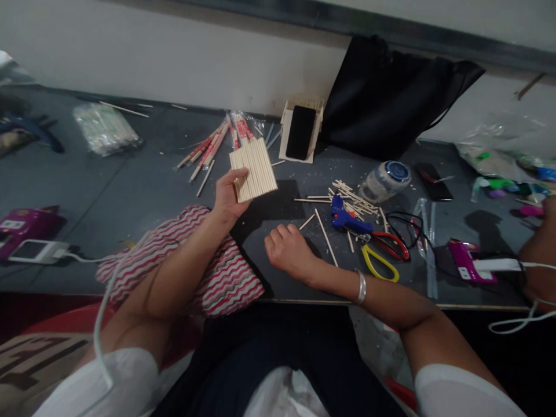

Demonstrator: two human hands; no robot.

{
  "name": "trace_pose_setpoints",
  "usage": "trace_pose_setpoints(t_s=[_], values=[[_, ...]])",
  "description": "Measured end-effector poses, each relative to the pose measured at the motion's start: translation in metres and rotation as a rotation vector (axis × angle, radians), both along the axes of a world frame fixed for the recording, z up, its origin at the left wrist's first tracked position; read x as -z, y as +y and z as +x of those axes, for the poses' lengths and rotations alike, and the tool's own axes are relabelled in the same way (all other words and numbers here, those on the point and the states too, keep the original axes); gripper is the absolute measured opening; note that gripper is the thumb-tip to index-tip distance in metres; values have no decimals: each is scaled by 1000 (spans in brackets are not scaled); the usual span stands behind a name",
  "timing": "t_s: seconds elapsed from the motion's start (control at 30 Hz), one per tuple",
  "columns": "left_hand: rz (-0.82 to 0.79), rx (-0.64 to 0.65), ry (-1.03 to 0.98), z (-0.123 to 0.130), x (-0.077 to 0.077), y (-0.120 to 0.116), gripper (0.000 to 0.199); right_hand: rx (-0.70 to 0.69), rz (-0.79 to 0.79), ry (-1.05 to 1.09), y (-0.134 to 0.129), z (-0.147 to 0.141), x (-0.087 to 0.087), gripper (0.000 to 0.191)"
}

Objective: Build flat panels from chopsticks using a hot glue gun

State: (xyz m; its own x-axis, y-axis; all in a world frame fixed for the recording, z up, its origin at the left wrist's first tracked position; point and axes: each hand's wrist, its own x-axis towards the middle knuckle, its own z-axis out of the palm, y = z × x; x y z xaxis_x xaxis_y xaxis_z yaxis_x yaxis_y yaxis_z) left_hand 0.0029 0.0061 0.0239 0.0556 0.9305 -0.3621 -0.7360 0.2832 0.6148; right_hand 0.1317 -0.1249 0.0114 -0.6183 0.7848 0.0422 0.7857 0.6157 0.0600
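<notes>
My left hand (231,194) grips a square panel of thin pale sticks (254,169) by its lower left edge, thumb on top, held above the table. My right hand (287,249) rests on the dark table with its fingers curled; whatever may be under them is hidden. To its right lie a blue glue gun (347,217), a pile of cut sticks (356,200) and scissors with red and yellow handles (380,266). Two loose sticks (325,237) lie close to my right hand. Behind the panel are sticks in red-printed wrappers (211,147).
A phone (300,132) leans on a small stick-built stand at the back. Nearby are a clear jar (384,180), a black bag (391,98), a patterned cloth (230,266), purple boxes with white cables, and another person's arm (538,255) at the right edge.
</notes>
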Motion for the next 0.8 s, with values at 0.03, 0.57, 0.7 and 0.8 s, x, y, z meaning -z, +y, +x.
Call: trace_pose_setpoints(t_s=[0.03, 0.57, 0.7, 0.8], values=[[5, -5, -4, 0, 0, 0, 25, 12, 8, -2, 3, -2, 0, 32], [9, -5, -8, -5, 3, 4, 20, 314, -12, -137, 46, 26, -13, 34], [25, 11, 2, -7, 8, 8, 21, 347, -90, -166, 50, 35, -20, 32], [48, 32, 30, -8, 14, 10, 21, 264, -130, -175, 29, 36, -20, 30]])
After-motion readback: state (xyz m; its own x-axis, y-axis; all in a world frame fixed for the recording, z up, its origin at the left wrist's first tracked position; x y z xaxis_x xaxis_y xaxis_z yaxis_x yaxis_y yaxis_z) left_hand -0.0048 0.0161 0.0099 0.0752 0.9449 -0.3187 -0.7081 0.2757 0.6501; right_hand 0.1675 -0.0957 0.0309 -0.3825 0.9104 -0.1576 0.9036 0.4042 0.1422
